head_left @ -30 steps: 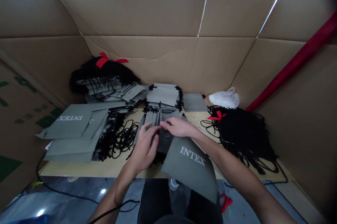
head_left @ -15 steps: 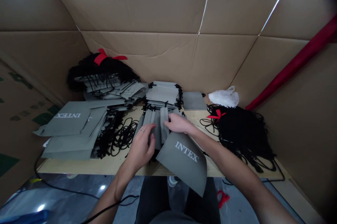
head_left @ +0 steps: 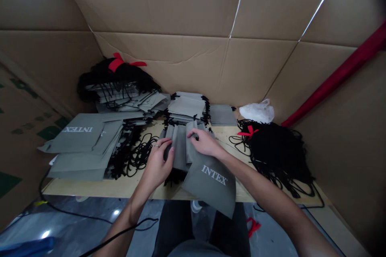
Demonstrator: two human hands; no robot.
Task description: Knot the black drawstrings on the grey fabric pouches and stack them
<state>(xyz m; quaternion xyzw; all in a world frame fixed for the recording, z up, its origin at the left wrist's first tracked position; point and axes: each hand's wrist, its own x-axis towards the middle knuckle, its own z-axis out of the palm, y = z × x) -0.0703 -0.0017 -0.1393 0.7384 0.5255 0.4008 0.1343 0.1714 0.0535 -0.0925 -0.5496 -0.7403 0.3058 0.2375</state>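
Note:
In the head view, a pile of folded grey fabric pouches (head_left: 180,150) lies before me at the middle of the table. My right hand (head_left: 205,142) has its fingers curled on the folded edge of a grey pouch at the pile's right side. A grey pouch printed INTEX (head_left: 214,184) hangs from below that hand over the table's front edge. My left hand (head_left: 159,162) rests against the pile's left side, thumb and fingers apart, without gripping a pouch. Black cord ends show under the pile's front.
Stacked INTEX pouches (head_left: 80,138) with black cords lie left, beside loose cord loops (head_left: 143,154). Behind stand another pouch stack (head_left: 187,106) and a cord-topped heap (head_left: 117,76). On the right are a black cord bundle (head_left: 277,148) and a white plastic bag (head_left: 257,111). Cardboard walls enclose the table.
My left hand has drawn slightly left and down, baring more of the pile between the hands. My right hand has shifted a little, and the hanging pouch's lower corner has risen slightly.

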